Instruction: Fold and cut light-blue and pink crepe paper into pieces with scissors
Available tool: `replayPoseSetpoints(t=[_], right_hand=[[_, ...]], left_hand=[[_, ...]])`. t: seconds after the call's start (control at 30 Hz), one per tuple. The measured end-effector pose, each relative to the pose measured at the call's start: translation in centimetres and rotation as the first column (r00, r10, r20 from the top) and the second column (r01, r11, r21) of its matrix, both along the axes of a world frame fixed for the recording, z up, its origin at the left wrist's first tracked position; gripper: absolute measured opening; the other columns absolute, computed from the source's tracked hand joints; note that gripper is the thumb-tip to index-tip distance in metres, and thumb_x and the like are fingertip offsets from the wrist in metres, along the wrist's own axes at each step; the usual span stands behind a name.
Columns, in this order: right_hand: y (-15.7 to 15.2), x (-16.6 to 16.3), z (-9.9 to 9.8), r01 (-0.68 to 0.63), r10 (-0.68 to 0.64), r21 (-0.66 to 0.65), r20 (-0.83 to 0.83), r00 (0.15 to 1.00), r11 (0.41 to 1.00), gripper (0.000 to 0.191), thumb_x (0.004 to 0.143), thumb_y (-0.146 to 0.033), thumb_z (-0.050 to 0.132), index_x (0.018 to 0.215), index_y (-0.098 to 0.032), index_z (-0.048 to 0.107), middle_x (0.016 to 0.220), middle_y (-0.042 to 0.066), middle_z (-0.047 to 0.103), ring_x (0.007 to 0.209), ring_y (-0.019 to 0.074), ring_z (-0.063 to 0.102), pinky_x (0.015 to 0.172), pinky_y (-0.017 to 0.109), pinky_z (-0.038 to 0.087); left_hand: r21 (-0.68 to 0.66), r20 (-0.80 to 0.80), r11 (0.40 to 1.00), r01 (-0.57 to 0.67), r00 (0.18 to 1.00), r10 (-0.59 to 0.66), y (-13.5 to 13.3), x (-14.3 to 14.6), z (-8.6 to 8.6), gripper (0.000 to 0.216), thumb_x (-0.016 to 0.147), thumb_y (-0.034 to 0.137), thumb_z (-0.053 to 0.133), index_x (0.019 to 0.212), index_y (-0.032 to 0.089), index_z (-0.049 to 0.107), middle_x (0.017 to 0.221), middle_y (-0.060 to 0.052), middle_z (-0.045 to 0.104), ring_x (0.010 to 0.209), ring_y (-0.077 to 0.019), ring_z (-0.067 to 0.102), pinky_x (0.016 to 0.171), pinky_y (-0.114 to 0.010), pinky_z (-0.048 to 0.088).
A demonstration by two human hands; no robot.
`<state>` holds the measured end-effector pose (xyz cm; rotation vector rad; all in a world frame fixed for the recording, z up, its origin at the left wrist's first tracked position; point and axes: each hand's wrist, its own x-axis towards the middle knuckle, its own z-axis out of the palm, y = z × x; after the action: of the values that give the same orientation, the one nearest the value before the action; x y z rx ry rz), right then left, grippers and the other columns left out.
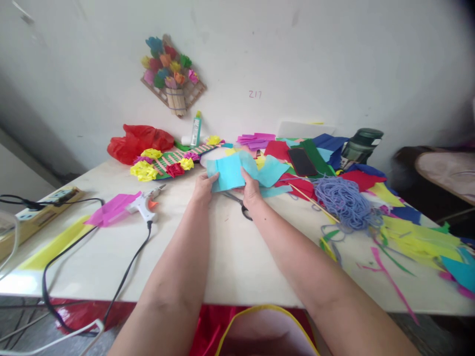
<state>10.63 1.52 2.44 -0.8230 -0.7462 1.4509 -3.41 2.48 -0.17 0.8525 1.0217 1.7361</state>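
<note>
Between my two hands is a light-blue piece of crepe paper [230, 173], lifted a little above the white table [178, 267]. My left hand [205, 185] pinches its left edge, thumb on top. At its right side my right hand [251, 188] grips it the same way, thumb up. More light-blue paper [272, 172] spreads out just right of my right hand. Partly hidden beneath the hands lies a pair of scissors [245, 212] with dark handles.
Left stand a white glue gun [144, 206] with its cord, pink paper [113, 208] and a power strip [48, 207]. Behind is a flower-decorated green piece [174, 160] and a glue bottle [196, 129]. Right lie blue yarn [345, 200], a phone [302, 161] and a dark bottle [359, 148].
</note>
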Motion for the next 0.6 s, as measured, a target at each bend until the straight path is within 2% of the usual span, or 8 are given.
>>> replayPoseSetpoints(t=[0.13,0.27,0.6], right_hand=[[0.22,-0.23,-0.29,0.066,-0.064,-0.047,0.052,0.997,0.997,0.032,0.059,-0.021,0.068,0.088,-0.012,0.059,0.085,0.005,0.064,0.066,0.0134,0.059,0.045,0.021,0.049],[0.59,-0.37,-0.76,0.144,-0.138,-0.05,0.11,0.984,0.988,0.021,0.061,-0.018,0.065,0.08,-0.012,0.057,0.082,0.004,0.063,0.065,0.0122,0.058,0.044,0.02,0.048],[0.28,-0.04,-0.61,0.07,-0.068,-0.025,0.082,0.994,0.997,0.014,0.071,-0.023,0.06,0.08,-0.014,0.056,0.075,0.002,0.062,0.051,0.009,0.055,0.039,0.02,0.048]], left_hand=[[-0.005,0.028,1.0,-0.025,0.999,0.026,0.02,0.04,0.09,0.038,0.043,0.029,0.08,0.073,0.011,0.065,0.063,-0.005,0.066,0.065,-0.0194,0.063,0.066,-0.031,0.05],[-0.013,0.009,0.999,-0.037,0.999,0.037,0.03,0.04,0.04,0.037,0.044,0.029,0.08,0.073,0.011,0.065,0.062,-0.005,0.066,0.066,-0.0202,0.064,0.065,-0.031,0.05],[-0.003,-0.018,0.995,-0.098,0.995,0.098,0.12,-0.25,0.08,0.031,0.047,0.028,0.076,0.072,0.012,0.066,0.063,-0.004,0.066,0.065,-0.019,0.063,0.061,-0.029,0.049]])
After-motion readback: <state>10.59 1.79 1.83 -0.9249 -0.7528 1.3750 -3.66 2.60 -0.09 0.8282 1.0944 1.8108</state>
